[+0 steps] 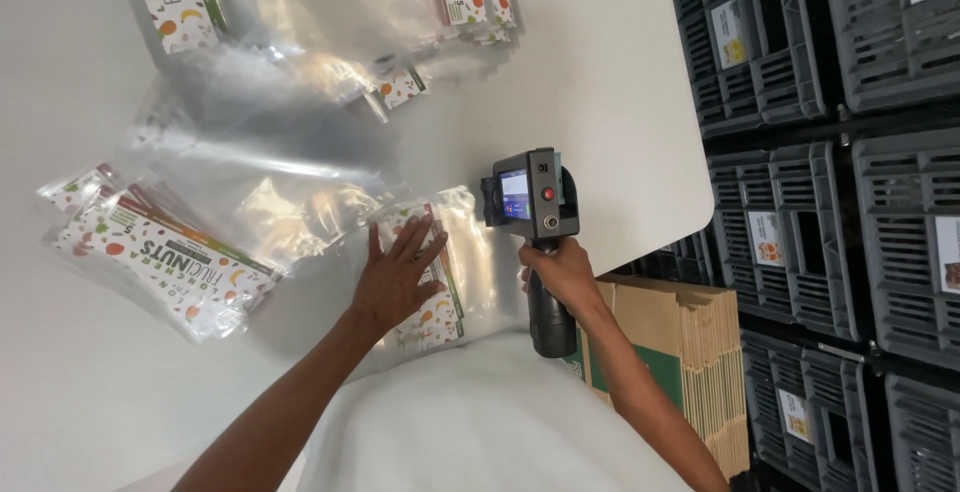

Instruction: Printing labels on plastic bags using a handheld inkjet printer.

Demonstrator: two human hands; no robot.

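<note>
Near the desk's (620,72) right edge, the left hand (395,277) lies flat, fingers spread, on a clear printed pouch (440,272); the right hand (560,272) grips a handheld printer (530,197) just beside it.

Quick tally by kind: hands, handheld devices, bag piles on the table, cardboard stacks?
Hands: 2, the left hand flat on a clear printed bag, the right hand gripping the device
Handheld printer gun: 1
Piles of clear printed bags on the white table: 4, counts within piles not readable
Stack of flat cardboard boxes: 1
Total: 8
</note>
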